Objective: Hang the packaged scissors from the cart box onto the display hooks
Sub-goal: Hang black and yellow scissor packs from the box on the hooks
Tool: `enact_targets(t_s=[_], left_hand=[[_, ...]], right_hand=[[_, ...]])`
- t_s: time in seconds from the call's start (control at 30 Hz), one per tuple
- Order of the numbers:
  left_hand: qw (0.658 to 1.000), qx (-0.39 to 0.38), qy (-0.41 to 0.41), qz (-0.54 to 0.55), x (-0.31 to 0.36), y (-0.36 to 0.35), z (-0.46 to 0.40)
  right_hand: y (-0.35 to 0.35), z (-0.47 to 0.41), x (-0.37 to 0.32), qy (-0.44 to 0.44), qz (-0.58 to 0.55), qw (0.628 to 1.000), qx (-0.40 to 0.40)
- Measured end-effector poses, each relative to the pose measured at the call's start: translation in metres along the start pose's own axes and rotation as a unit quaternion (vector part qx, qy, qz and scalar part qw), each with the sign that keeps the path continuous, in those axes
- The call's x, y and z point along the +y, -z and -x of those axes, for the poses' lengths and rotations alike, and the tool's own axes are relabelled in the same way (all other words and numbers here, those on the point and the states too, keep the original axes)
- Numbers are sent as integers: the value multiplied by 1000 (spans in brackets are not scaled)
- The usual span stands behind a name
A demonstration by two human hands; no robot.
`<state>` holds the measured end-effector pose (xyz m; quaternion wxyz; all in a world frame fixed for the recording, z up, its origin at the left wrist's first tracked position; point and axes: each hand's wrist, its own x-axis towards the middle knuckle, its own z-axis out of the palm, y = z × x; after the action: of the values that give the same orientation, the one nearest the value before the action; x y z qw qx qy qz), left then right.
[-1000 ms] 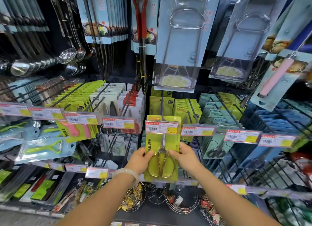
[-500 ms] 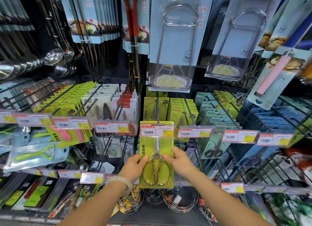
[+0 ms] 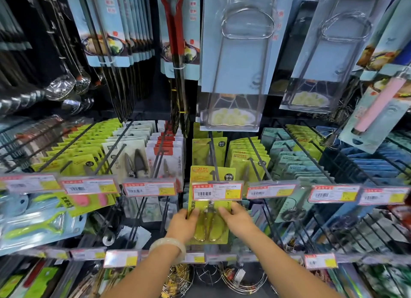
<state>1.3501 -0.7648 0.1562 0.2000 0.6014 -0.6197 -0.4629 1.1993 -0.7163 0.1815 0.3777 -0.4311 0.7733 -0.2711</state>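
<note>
Scissors pack (image 3: pixel 210 217) pushed further up hook; label unreadable.

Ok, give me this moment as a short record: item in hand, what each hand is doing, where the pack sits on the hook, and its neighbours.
item: green scissors pack, upright, facing the camera
left hand: grips the pack's left edge, bracelet on the wrist
right hand: grips the pack's right edge
hook: black display hook, the pack's top is on it, behind the price tag
behind it: another green pack further back on the same hook
right neighbour: row of green packs
left neighbour: red and white packs
</note>
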Motion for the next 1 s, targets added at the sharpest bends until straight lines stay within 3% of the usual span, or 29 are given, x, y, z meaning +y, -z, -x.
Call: enact_targets(t_s=[0.2,0.4,0.57,0.73,0.83,1.0], left_hand=[[999,-38,24,11,-2,-2,-18],[995,-1,92,30,-2,-19,-15],[992,-55,101,-50,13,-61,15],[959,-132,12,-252,46,-124,65],[916,-152,-87,-361,85,-167,101],[840,-168,-249,-452,157,-263,156]], right_hand=[[-3,-2,2,-24,-17,999,32],[12,5,28,-38,0,999,34],[36,26,56,-22,51,998,9],[73,60,102,-13,146,989,-11],[115,83,141,-5,229,973,27],[211,134,222,-25,326,938,114]])
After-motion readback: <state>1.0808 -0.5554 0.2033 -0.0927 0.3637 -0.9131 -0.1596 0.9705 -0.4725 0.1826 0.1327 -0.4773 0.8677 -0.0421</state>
